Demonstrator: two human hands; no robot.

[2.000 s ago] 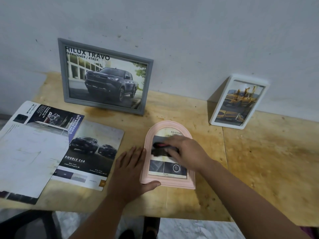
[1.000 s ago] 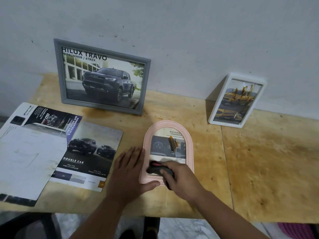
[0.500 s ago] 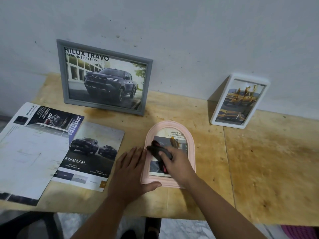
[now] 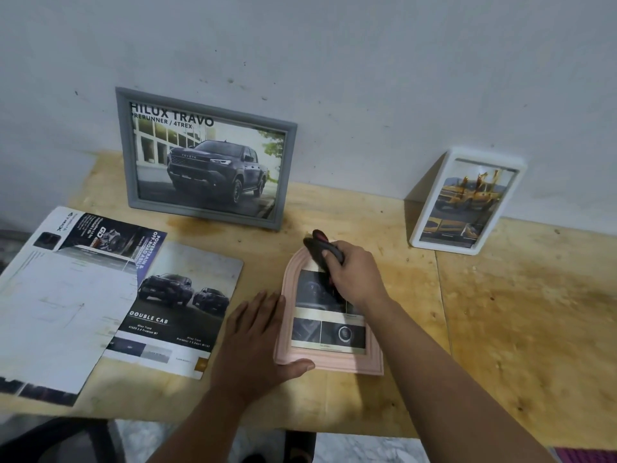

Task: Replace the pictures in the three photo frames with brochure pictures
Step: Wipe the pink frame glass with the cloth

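The left hand (image 4: 257,342) lies flat and open, pressing the pink arched frame (image 4: 329,359) at its 8 o'clock corner; the right hand (image 4: 354,275) grips a black-and-red tool (image 4: 319,245) at the frame's 12 o'clock.

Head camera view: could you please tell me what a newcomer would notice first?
Two hands work on a pink arched frame lying flat at the table's front; the right hand rubs a dark cloth across it. Behind, a grey frame showing a pickup leans against the wall.

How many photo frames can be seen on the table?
3: the grey frame leaning on the wall at back left, the white frame leaning at back right, the pink arched frame lying flat in front.
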